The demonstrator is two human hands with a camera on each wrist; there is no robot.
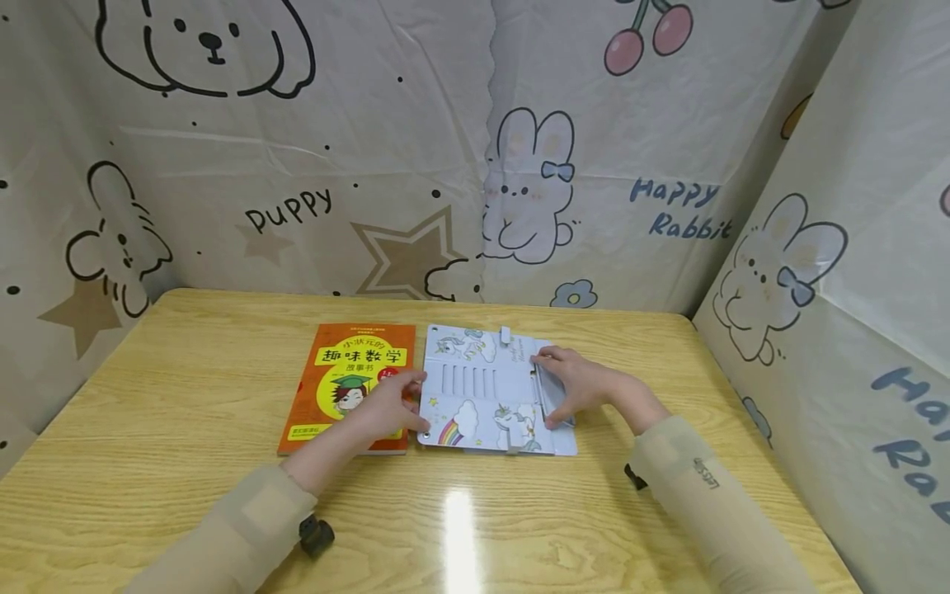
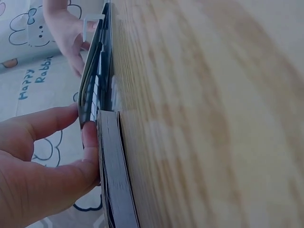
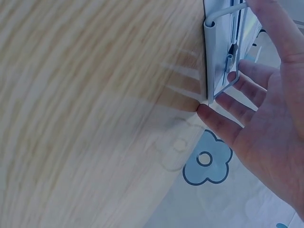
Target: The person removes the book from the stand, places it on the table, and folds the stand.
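Observation:
A pale blue folding book stand (image 1: 475,384) with unicorn and rainbow prints lies on the table, right of an orange storybook (image 1: 337,388). My left hand (image 1: 387,406) grips the stand's left edge between thumb and fingers. The left wrist view shows that edge of the stand (image 2: 87,95) lifted slightly beside the storybook's page block (image 2: 116,171). Around the raised flap at the stand's right end, my right hand (image 1: 582,384) holds on with thumb and fingers spread. Close up, its fingers touch a bent wire frame (image 3: 227,12).
The wooden table (image 1: 185,396) extends on both sides and in front. A patterned cloth (image 1: 371,148) hangs behind it and along the sides. Each wrist carries a small black device (image 1: 317,535).

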